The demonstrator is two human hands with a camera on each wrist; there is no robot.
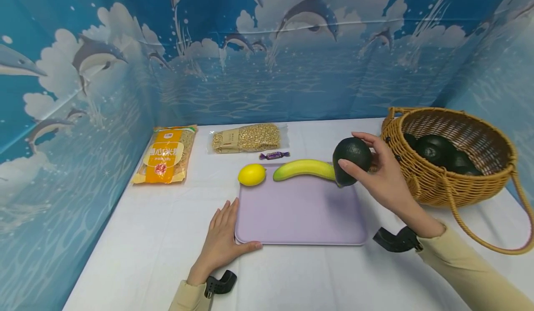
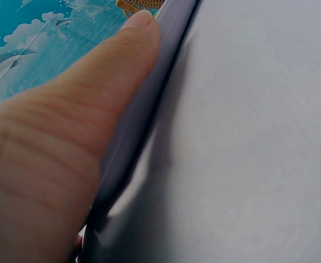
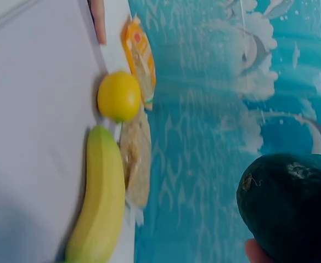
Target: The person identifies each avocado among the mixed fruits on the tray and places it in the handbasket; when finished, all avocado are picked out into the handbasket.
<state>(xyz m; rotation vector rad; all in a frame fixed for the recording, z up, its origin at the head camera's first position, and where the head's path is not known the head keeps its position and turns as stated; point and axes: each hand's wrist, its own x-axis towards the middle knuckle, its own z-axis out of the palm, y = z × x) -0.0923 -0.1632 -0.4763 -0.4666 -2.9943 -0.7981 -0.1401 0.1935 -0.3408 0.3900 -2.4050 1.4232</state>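
A dark green avocado is gripped in my right hand, thumb on the near side and fingers behind. It hangs over the right end of the banana, above the lilac tray. Along the tray's back edge lie that banana and, at the back left corner, a lemon. My left hand rests with straight fingers against the tray's front left corner. In the left wrist view its thumb lies along the tray rim. The right wrist view shows the avocado close up, the hand mostly out of frame.
To the right stands a wicker basket holding several dark avocados, its handle looping onto the cloth. Behind the tray are a purple wrapped candy and a clear bag of grains. An orange-labelled bag lies at left.
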